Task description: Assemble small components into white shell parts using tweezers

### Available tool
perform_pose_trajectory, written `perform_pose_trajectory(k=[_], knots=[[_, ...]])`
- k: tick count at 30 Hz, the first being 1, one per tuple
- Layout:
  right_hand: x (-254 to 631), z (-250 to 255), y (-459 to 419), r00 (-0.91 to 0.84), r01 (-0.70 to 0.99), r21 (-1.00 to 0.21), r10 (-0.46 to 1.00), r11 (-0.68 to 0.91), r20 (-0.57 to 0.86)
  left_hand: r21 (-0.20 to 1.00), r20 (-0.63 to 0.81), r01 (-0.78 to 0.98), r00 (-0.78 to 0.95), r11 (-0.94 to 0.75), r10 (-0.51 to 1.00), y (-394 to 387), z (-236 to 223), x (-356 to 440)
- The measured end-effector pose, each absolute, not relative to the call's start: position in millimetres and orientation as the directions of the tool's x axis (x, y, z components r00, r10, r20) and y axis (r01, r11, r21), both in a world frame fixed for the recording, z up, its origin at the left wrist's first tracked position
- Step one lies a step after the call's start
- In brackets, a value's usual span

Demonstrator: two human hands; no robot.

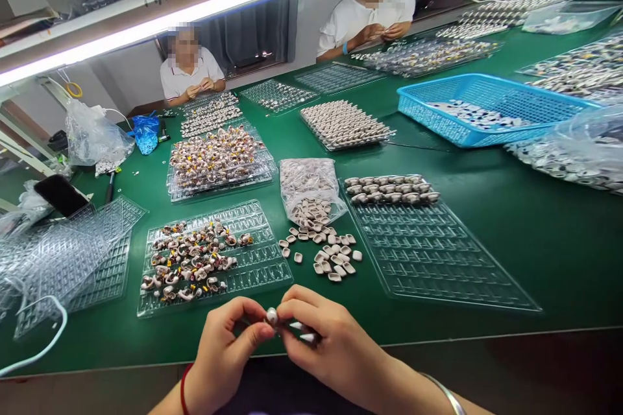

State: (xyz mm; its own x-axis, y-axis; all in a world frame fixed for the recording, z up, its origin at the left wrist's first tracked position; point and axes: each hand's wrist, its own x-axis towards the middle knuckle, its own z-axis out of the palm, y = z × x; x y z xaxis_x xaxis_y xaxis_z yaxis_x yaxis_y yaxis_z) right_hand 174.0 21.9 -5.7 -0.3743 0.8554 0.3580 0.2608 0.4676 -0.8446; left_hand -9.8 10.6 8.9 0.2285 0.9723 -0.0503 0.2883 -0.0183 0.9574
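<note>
At the table's front edge, my left hand (224, 345) pinches a small, shiny white rounded part (271, 316) between thumb and fingertips. My right hand (331, 334) meets it from the other side, fingers closed around tweezers (307, 337) whose two pointed silver prongs show under the index finger. Its fingertips touch or nearly touch the white part, and the contact is partly hidden. Ahead lie loose beige cup-like shells (335, 259), spilling from a clear plastic bag (307, 178). To the left is a clear tray (263, 233) partly filled with small wired assemblies (195, 259).
On the right, a clear slotted tray (438, 259) bears rows of shells at its far end. Stacked filled trays (219, 162), a blue basket (467, 136) and a phone (61, 194) stand farther off. Two people (192, 68) work across the green table (559, 233).
</note>
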Motion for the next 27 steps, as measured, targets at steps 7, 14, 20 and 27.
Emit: perform_pose_trajectory(k=[7,14,20,27], knots=[[179.4,10.6,31.4,-0.47,0.26,-0.924,0.873,0.279,0.132,0.541,0.356,0.561,0.523,-0.627,0.774,14.2,17.5,-15.5],[180.8,9.2,40.2,-0.586,0.019,-0.965,0.779,-0.263,-0.224,0.405,0.517,0.478,0.584,-0.78,0.626,20.9,21.9,-18.6],[178.3,-0.7,41.7,-0.596,-0.166,-0.809,0.711,-0.564,-0.373,0.46,0.576,0.431,0.521,-0.777,0.63,22.1,16.2,-20.0],[174.4,-0.1,34.5,-0.526,-0.104,-0.87,0.769,-0.482,-0.364,0.452,0.594,0.453,0.49,-0.769,0.638,18.9,8.4,-21.7]])
